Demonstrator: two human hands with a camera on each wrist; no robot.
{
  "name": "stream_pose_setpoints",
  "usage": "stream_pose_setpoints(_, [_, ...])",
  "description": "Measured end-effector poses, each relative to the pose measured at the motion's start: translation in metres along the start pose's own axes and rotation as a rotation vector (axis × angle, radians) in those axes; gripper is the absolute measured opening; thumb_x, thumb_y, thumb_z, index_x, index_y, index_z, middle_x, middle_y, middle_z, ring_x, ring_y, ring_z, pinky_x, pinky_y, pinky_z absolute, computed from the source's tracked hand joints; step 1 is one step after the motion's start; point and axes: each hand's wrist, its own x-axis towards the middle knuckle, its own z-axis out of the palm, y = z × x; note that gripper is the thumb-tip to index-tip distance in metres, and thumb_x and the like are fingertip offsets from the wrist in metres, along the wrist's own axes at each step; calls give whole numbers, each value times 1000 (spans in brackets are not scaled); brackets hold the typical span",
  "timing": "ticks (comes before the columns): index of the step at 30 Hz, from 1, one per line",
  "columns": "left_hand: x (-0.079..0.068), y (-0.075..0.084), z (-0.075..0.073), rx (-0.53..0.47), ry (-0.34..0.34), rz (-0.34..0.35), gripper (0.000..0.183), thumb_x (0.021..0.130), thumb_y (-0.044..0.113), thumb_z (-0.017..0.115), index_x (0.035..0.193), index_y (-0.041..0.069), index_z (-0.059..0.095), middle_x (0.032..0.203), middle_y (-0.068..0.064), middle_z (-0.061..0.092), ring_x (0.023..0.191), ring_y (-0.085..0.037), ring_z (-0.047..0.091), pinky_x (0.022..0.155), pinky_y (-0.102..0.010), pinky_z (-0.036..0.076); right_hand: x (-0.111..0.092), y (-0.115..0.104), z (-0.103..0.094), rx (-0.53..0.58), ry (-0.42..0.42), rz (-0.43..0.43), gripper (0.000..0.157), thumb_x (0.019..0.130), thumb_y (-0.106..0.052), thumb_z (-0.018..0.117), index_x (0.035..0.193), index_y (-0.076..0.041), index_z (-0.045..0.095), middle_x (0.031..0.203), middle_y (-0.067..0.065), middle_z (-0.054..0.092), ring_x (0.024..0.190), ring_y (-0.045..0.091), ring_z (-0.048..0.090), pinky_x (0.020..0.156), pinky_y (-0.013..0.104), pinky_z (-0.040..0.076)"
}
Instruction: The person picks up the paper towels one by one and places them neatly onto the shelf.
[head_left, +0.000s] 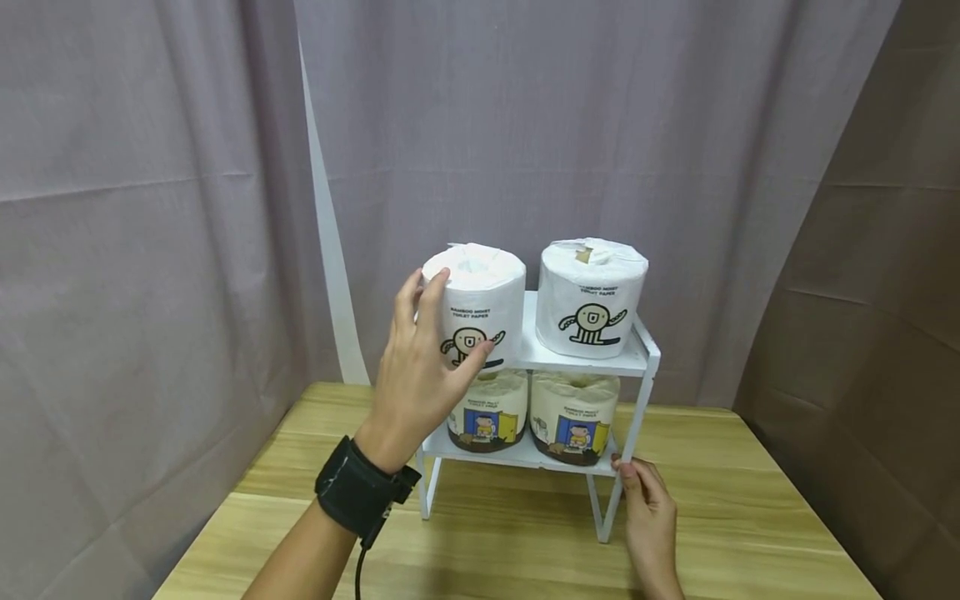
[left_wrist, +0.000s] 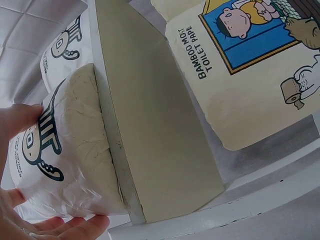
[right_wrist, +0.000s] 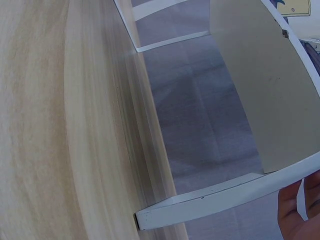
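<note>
A white-wrapped toilet paper roll is at the left end of the white two-tier rack's upper shelf. My left hand grips it from the left and front, thumb across its printed side. In the left wrist view, part of this roll's underside shows past the shelf edge. Another white roll stands to its right on the same tier. Low on the rack's right side, my right hand holds the frame between thumb and fingers; its fingers are partly hidden in the right wrist view.
Two cream rolls, left and right, stand side by side on the lower shelf. The rack's legs rest on a wooden table. Grey curtains hang behind and at the sides. A cable trails from the left wristband.
</note>
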Motion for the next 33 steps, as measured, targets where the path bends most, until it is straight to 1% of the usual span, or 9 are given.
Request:
stream_pose_setpoints(3, [0,0,0,-5,10,7,92,80,50,72,155,28,23,156,-11,23,123,-23,46,74,-35,54,0,0,0,5,7,-15,22,98,-11,52,107,-3,70,110,11,65,103,8,59,85,15,45])
stream_pose_setpoints(7, [1,-1,0,-5,18,16,91,80,48,73,154,26,25,154,-11,25,123,-22,46,74,-34,54,0,-7,0,17,-1,-26,23,98,-11,51,107,0,69,110,13,65,103,7,59,86,15,44])
stream_pose_setpoints(9, [2,-1,0,-7,20,18,91,80,48,73,154,26,26,154,-11,25,123,-22,45,74,-34,54,0,-7,0,12,-8,-24,23,99,-12,51,108,-1,69,110,11,65,104,8,59,86,15,45])
stream_pose_setpoints(13, [1,-2,1,-7,14,20,90,81,48,72,155,26,25,155,-11,24,123,-22,45,74,-33,54,1,-2,0,-6,-10,-22,24,99,-15,51,107,-3,69,111,10,65,105,9,60,86,16,45])
stream_pose_setpoints(17, [2,-2,2,-7,7,23,90,82,48,72,155,26,25,155,-11,24,124,-23,45,74,-33,53,0,-2,-1,-12,-10,-9,24,99,-17,51,106,-3,69,112,10,65,106,10,59,86,16,46])
stream_pose_setpoints(20, [3,-2,3,-9,2,28,90,82,47,72,155,25,24,155,-12,24,125,-24,44,74,-33,54,-1,-2,-1,-12,-5,0,24,99,-18,51,105,-4,69,112,10,65,107,10,59,86,15,45])
stream_pose_setpoints(24, [5,-2,5,-7,-3,36,89,82,47,72,155,25,24,155,-12,24,125,-25,44,74,-35,54,-1,-2,-1,-13,0,-10,24,99,-16,51,105,-3,69,111,9,65,107,10,59,88,15,44])
stream_pose_setpoints(29, [7,-3,8,1,1,38,89,82,47,72,153,23,26,154,-13,26,121,-26,46,72,-36,54,-1,-3,0,5,1,-27,23,99,-13,51,106,-1,69,110,11,65,106,10,60,88,16,45])
stream_pose_setpoints(33, [7,-4,9,5,8,32,88,81,47,72,153,22,27,153,-13,26,117,-26,48,70,-36,54,-1,-3,0,12,-10,-29,24,100,-16,50,105,-2,69,109,8,65,105,11,60,86,16,46])
